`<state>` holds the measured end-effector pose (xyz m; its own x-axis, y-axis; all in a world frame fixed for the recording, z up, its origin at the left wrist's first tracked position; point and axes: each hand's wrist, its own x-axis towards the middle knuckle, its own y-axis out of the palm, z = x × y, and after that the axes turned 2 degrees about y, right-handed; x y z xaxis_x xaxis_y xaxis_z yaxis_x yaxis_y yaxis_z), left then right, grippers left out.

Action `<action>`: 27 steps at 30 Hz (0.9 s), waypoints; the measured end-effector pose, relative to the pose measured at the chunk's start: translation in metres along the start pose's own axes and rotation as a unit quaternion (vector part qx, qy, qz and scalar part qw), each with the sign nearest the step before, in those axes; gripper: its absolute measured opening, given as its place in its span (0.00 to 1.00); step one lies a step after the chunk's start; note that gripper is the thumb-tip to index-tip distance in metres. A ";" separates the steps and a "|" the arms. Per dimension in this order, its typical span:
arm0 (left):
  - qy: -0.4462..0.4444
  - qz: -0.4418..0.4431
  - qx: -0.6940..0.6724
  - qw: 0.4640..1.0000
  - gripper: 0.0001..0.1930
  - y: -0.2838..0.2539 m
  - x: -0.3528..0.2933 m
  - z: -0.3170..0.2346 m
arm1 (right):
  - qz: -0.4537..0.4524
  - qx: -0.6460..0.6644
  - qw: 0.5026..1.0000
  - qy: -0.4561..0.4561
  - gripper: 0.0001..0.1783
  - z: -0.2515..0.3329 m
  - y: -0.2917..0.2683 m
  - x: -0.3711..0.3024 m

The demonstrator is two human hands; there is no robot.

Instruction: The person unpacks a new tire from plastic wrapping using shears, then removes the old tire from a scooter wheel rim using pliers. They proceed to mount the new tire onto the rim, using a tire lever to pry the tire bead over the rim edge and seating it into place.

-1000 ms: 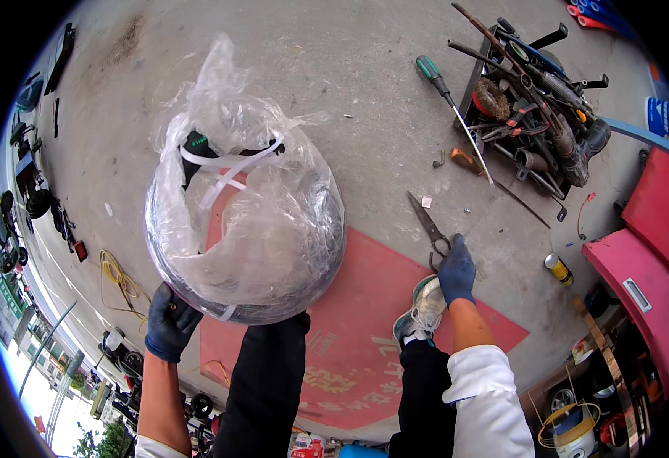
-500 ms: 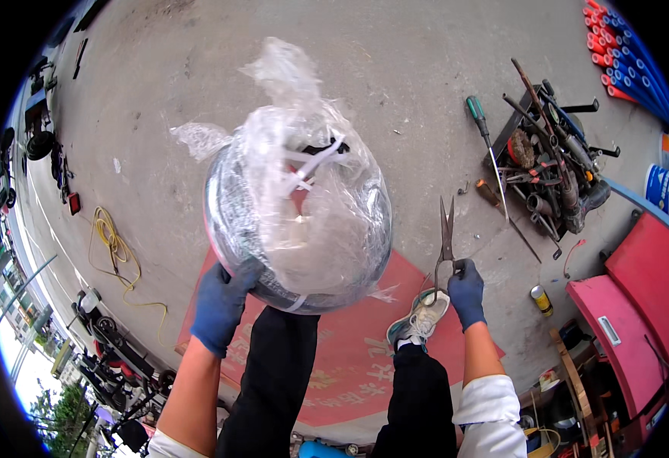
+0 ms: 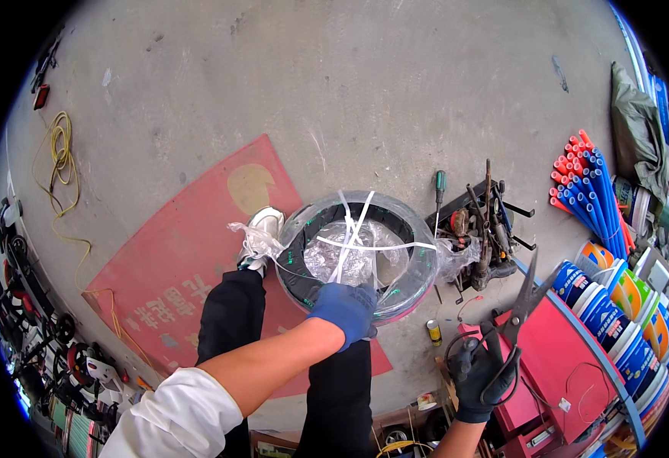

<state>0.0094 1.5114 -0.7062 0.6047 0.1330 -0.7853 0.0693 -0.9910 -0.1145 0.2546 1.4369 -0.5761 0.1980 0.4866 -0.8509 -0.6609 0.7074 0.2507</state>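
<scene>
A plastic-wrapped tyre (image 3: 417, 284) stands tilted by my legs, its opening facing up. White straps (image 3: 352, 246) cross over the opening, and crumpled clear film (image 3: 323, 261) shows inside it. My left hand (image 3: 343, 311), in a blue glove, closes over the tyre's near rim where the straps come down; its fingertips are partly hidden. To the right, my gloved right hand (image 3: 481, 374) grips a pair of large scissors (image 3: 514, 327) by the handle loops. Their blades point up and away from the tyre, slightly parted.
Under my feet lies a red sheet (image 3: 189, 229). Beyond the tyre's right side are a pile of tools (image 3: 487, 229) and a green-handled screwdriver (image 3: 440, 183). Blue and red pipes (image 3: 590, 198), paint buckets (image 3: 617, 328) and a red cabinet (image 3: 548, 343) stand farther right.
The tyre has turned, and its crossed straps now face up. My left hand has moved from its left side to the near rim. The scissors have come up closer; my view has shifted.
</scene>
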 end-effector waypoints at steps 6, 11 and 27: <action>-0.037 -0.088 -0.009 0.995 0.27 0.072 0.026 -0.027 | -0.010 0.066 0.979 0.192 0.37 -0.048 0.006 0.009; -0.058 -0.070 0.006 0.996 0.23 0.098 0.027 -0.017 | -0.002 0.122 0.940 0.320 0.33 -0.078 -0.032 -0.009; -0.044 0.209 0.069 0.975 0.37 0.054 0.057 0.035 | -0.100 -0.295 0.921 0.232 0.18 -0.075 -0.080 -0.030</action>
<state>0.0197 1.4664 -0.7781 0.4871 -0.2745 -0.8291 -0.2793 -0.9484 0.1499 0.2474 1.3269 -0.6049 0.1180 0.0092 -0.9930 -0.9507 0.2898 -0.1103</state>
